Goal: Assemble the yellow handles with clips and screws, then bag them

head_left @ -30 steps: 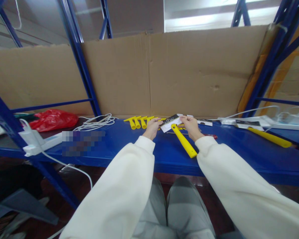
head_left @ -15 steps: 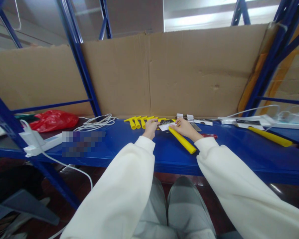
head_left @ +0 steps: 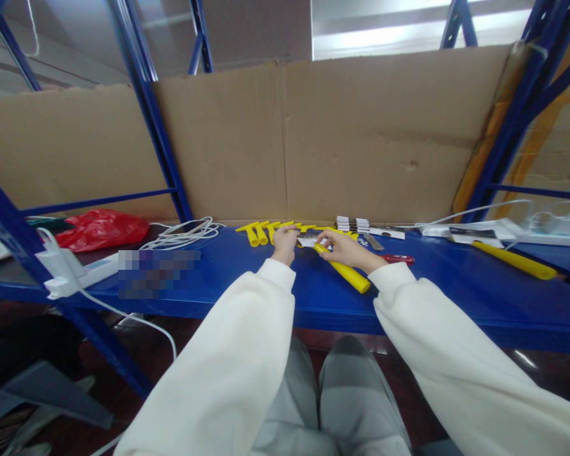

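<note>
My left hand (head_left: 285, 243) is closed at the left end of a small black-and-white card (head_left: 308, 241), its fingers pinched at the edge. My right hand (head_left: 342, 248) is bent over the upper end of a yellow tube-like handle (head_left: 349, 275), thumb and fingers closed around it beside the card. The handle slants down toward the front right of the blue shelf. Behind my left hand lie several yellow T-shaped pieces (head_left: 253, 234) in a row. My fingers partly hide the card and the handle's top.
Stacked white cards (head_left: 353, 224), a grey metal strip (head_left: 373, 242) and a red tool (head_left: 399, 259) lie right of my hands. Another yellow handle (head_left: 515, 259) is farther right. Coiled white cable (head_left: 190, 234), a power strip (head_left: 92, 271) and a red bag (head_left: 104, 229) are left. Cardboard (head_left: 285, 145) stands behind.
My right hand has shifted slightly left and closed further over the handle's upper end. The handle moved a little left with it. The card now shows less between my hands.
</note>
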The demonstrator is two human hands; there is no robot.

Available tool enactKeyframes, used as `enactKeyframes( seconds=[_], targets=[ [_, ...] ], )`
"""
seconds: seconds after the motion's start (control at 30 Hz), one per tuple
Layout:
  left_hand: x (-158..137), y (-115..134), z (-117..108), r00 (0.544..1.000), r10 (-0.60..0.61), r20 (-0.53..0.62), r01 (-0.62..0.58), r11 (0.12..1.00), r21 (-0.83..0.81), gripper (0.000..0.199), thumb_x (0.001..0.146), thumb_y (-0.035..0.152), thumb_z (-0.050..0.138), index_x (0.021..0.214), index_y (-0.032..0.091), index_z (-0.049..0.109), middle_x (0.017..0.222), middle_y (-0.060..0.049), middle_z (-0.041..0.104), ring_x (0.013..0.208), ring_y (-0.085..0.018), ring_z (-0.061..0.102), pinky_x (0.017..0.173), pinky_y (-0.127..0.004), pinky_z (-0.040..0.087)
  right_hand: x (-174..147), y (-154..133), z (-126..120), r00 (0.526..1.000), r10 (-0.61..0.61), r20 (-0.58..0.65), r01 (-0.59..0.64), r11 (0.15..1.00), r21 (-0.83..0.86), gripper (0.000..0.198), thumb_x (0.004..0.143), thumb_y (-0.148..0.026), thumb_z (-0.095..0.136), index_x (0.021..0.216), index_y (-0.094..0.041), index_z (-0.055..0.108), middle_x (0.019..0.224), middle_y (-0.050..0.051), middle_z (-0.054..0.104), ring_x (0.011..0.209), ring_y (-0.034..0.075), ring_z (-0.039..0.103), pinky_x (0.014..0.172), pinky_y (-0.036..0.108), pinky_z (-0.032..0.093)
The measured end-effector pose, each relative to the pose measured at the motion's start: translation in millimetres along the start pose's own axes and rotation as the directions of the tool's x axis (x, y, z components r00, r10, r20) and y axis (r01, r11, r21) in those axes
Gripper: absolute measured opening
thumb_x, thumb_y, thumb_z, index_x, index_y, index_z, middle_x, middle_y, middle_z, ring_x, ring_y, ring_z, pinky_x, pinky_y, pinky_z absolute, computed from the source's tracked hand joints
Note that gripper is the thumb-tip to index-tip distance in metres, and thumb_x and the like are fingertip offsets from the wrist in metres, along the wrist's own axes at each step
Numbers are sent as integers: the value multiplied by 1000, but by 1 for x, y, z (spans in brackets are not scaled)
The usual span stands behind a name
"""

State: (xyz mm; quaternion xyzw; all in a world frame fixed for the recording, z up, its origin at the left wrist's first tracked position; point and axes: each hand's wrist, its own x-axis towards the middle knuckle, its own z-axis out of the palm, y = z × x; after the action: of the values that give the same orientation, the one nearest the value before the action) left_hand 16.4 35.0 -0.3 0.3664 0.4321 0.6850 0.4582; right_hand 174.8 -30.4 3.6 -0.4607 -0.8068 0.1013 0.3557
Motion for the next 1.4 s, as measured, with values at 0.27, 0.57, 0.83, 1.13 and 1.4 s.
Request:
enactKeyframes(
  seconds=[0.27,0.57,0.83,1.13,1.4],
  targets=[
    [-2,1,1,1000,-8,-5,8,999,-34,18,59,3,69,69,17,60,59,3,58,64,-15,64,64,-27,53,3,3,1,999,2,38,-2,1000,13,26,73,-12,64,92,-22,77,83,1,72,73,16,63,72,28,50],
    [-18,12,-1,996,-64,58,65,998,-26,16,66,8,69,67,18,56,58,2,57,63,-16,63,59,-26,52,0,-3,-4,998,60,22,-61,996,71,31,66,-11,70,94,-22,80,88,3,75,73,18,66,72,29,52],
    [-17,19,2,982,-147,120,162,978,-131,11,82,25,65,83,16,58,65,1,56,58,-11,59,66,-28,57,4,2,-25,988,130,-80,-130,991,14,37,65,-11,69,99,-22,80,84,1,75,67,16,64,66,25,51],
    [-25,26,1,977,-172,122,184,978,-94,12,82,7,55,75,17,54,61,0,56,51,-9,54,51,-20,49,-17,53,-163,863,337,-377,-479,785,-393,34,64,-7,74,95,-19,79,68,0,67,53,13,52,60,27,44],
    [-30,30,1,976,-178,123,180,984,-4,13,78,5,59,73,17,56,55,1,56,43,-8,51,47,-20,43,-97,115,-235,583,670,-460,-810,521,-267,18,75,-7,73,93,-9,77,57,8,64,45,12,49,55,33,39]
  ],
)
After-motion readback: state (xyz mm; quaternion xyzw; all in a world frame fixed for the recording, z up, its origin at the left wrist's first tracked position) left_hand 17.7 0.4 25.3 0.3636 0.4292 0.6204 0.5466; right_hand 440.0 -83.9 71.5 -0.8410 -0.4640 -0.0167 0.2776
